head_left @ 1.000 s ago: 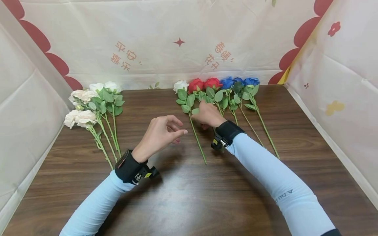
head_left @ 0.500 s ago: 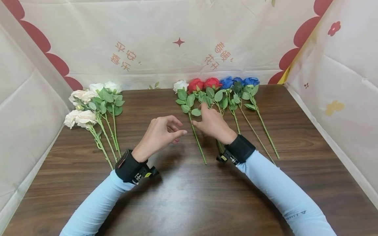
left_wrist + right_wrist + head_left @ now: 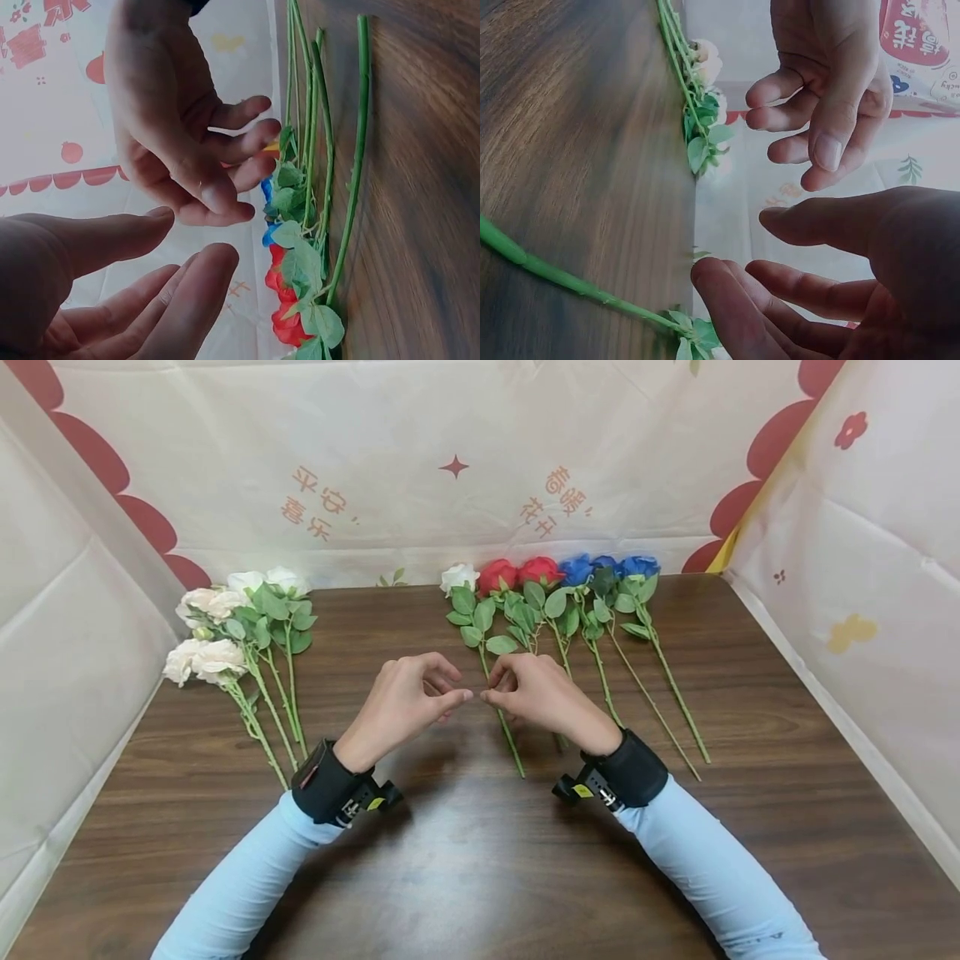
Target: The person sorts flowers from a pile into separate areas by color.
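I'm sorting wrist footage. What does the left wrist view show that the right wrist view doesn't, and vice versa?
Only the left wrist view shows the blue roses and, clearly, the red roses; a red speck in the right wrist view is too small to identify.

Only the right wrist view shows the pale flowers.

Both show the left hand and right hand, neither holding anything, a green stem, the wooden table and the cloth backdrop.

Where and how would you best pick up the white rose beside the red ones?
Probably by the lower stem, pinched between thumb and fingers from above. The white rose lies down, its thin stem bare at the near end, while leaves crowd the upper part. Coming in from the left hand's side looks easiest, since the red roses lie close on the other side.
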`<action>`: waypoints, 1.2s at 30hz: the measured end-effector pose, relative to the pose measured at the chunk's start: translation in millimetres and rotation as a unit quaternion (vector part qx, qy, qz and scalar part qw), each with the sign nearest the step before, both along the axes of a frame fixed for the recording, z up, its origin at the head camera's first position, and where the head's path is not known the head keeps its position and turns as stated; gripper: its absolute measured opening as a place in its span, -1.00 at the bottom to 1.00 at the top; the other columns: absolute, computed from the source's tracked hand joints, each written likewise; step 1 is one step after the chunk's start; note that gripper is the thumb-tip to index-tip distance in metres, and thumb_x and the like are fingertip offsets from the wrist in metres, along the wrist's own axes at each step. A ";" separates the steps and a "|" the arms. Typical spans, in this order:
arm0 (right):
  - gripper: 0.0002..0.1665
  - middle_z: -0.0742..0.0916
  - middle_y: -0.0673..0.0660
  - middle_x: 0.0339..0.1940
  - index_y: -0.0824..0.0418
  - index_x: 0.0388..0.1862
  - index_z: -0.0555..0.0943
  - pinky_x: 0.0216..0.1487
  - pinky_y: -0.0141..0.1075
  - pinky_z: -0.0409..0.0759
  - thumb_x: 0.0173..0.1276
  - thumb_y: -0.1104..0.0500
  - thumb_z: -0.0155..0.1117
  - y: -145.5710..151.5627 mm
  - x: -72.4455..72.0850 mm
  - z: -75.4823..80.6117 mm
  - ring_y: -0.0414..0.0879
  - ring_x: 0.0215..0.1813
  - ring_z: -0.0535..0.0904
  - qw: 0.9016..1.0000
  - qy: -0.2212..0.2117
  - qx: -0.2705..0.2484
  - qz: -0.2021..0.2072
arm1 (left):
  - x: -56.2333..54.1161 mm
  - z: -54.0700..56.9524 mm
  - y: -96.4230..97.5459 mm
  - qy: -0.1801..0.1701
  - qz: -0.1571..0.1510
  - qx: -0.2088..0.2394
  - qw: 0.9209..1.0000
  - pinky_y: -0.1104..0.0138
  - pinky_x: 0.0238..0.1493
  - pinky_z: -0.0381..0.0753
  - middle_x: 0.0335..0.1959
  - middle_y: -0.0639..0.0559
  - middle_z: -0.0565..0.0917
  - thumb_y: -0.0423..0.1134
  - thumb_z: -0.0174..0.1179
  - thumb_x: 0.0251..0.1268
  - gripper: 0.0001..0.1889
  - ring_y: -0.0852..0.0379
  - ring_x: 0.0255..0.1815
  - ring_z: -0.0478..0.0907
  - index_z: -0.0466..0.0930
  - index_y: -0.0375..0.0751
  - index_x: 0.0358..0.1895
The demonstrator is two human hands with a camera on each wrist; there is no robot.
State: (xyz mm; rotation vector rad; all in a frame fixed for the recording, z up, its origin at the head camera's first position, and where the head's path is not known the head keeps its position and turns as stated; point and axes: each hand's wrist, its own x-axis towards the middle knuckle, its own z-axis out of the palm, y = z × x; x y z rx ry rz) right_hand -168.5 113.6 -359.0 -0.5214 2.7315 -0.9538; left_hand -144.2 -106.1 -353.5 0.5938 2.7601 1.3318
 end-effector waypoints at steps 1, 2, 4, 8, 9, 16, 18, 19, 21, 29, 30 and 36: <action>-0.73 0.84 0.18 -0.29 0.20 -0.06 0.67 -0.37 -0.27 0.71 0.45 0.03 0.39 -0.2 0.3 0.3 0.00 -0.44 0.79 1.000 -0.009 -0.004 0.001 | -0.7 -0.2 -0.7 0.005 0.002 -0.004 1.000 0.28 -0.51 0.65 -0.35 -0.01 0.84 -0.16 0.41 0.35 -0.78 -0.02 -0.47 0.79 0.71 -0.19 -0.07; -0.73 0.84 0.19 -0.29 0.19 -0.06 0.66 -0.38 -0.27 0.71 0.45 0.04 0.39 -0.3 0.3 0.0 0.01 -0.43 0.79 1.000 -0.013 -0.007 0.001 | -1.5 -0.3 -1.7 0.011 0.005 -0.010 1.000 0.28 -0.50 0.66 -0.35 -0.01 0.83 -0.15 0.41 0.35 -0.77 -0.01 -0.47 0.78 0.72 -0.20 -0.07; -0.75 0.85 0.19 -0.28 0.18 -0.06 0.66 -0.38 -0.27 0.71 0.45 0.04 0.39 -0.4 0.4 -0.5 0.03 -0.42 0.80 1.000 -0.019 -0.009 -0.001 | -5.0 -0.9 -5.0 0.026 0.015 -0.026 0.999 0.26 -0.44 0.68 -0.34 -0.02 0.84 -0.14 0.41 0.35 -0.75 0.02 -0.44 0.78 0.73 -0.22 -0.07; -0.78 0.85 0.20 -0.29 0.18 -0.08 0.66 -0.40 -0.27 0.73 0.46 0.06 0.39 1.1 0.6 -1.8 0.05 -0.40 0.80 0.999 -0.029 -0.019 -0.003 | -20.1 -2.3 -18.9 0.052 0.053 -0.069 0.995 0.19 -0.29 0.73 -0.28 -0.07 0.84 -0.11 0.43 0.32 -0.71 0.06 -0.36 0.77 0.75 -0.26 -0.09; -0.78 0.85 0.20 -0.29 0.18 -0.09 0.66 -0.41 -0.27 0.73 0.46 0.06 0.38 1.5 0.8 -1.9 0.06 -0.40 0.81 0.999 -0.032 -0.022 -0.004 | -24.8 -2.7 -24.5 0.054 0.068 -0.081 0.993 0.18 -0.25 0.73 -0.26 -0.09 0.84 -0.10 0.43 0.32 -0.71 0.04 -0.33 0.77 0.75 -0.25 -0.09; -0.76 0.85 0.18 -0.29 0.16 -0.09 0.67 -0.37 -0.27 0.72 0.47 0.01 0.37 2.2 1.9 -1.1 0.06 -0.41 0.81 1.000 -0.025 -0.011 -0.009 | -58.6 -13.5 -92.1 0.069 0.199 -0.156 0.965 0.03 -0.22 0.61 -0.11 -0.31 0.81 -0.07 0.40 0.33 -0.64 -0.22 -0.25 0.71 0.76 -0.33 -0.07; -0.75 0.85 0.17 -0.29 0.15 -0.08 0.67 -0.34 -0.27 0.71 0.47 0.00 0.37 1.9 1.9 -0.8 0.04 -0.42 0.81 1.000 -0.021 -0.004 -0.009 | -64.2 -17.5 -114.1 0.074 0.234 -0.178 0.953 -0.02 -0.23 0.59 -0.11 -0.36 0.79 -0.06 0.39 0.32 -0.62 -0.31 -0.22 0.70 0.77 -0.37 -0.08; -0.75 0.85 0.17 -0.30 0.15 -0.08 0.67 -0.33 -0.27 0.71 0.47 0.00 0.37 1.8 1.9 -0.7 0.04 -0.42 0.81 1.000 -0.021 -0.002 -0.009 | -65.8 -19.1 -124.3 0.074 0.250 -0.187 0.947 -0.04 -0.26 0.59 -0.13 -0.37 0.79 -0.06 0.39 0.32 -0.63 -0.34 -0.21 0.70 0.78 -0.37 -0.12; -0.74 0.85 0.16 -0.30 0.15 -0.08 0.67 -0.31 -0.26 0.71 0.47 -0.01 0.37 1.6 1.8 -0.2 0.04 -0.44 0.80 1.000 -0.018 0.003 -0.009 | -68.5 -21.8 -142.0 0.066 0.281 -0.208 0.935 -0.02 -0.42 0.54 -0.38 -0.33 0.77 -0.05 0.38 0.31 -0.64 -0.33 -0.32 0.66 0.75 -0.37 -0.35; -0.73 0.85 0.15 -0.27 0.14 -0.07 0.67 -0.31 -0.27 0.69 0.48 -0.03 0.36 2.6 1.5 -0.7 0.03 -0.42 0.80 1.000 -0.019 0.009 -0.008 | -69.7 -27.0 -178.0 -0.034 0.308 -0.242 0.919 0.17 -0.63 0.37 -0.68 -0.07 0.49 -0.04 0.43 0.22 -0.52 -0.18 -0.47 0.53 0.45 -0.21 -0.69; -0.74 0.85 0.15 -0.27 0.14 -0.07 0.67 -0.32 -0.27 0.69 0.48 -0.02 0.35 2.8 1.5 -1.2 0.04 -0.42 0.80 1.000 -0.021 0.008 -0.008 | -69.6 -27.5 -179.0 -0.043 0.304 -0.240 0.921 0.18 -0.62 0.38 -0.71 -0.06 0.50 -0.03 0.43 0.23 -0.52 -0.16 -0.49 0.53 0.47 -0.22 -0.71; -0.74 0.85 0.17 -0.27 0.15 -0.06 0.67 -0.39 -0.27 0.70 0.49 -0.01 0.35 3.5 2.8 -2.4 0.06 -0.41 0.80 0.999 -0.034 -0.002 -0.004 | -70.8 -32.5 -183.3 -0.061 0.276 -0.235 0.930 0.27 -0.58 0.41 -0.75 -0.07 0.66 -0.02 0.41 0.28 -0.53 -0.06 -0.59 0.61 0.64 -0.23 -0.74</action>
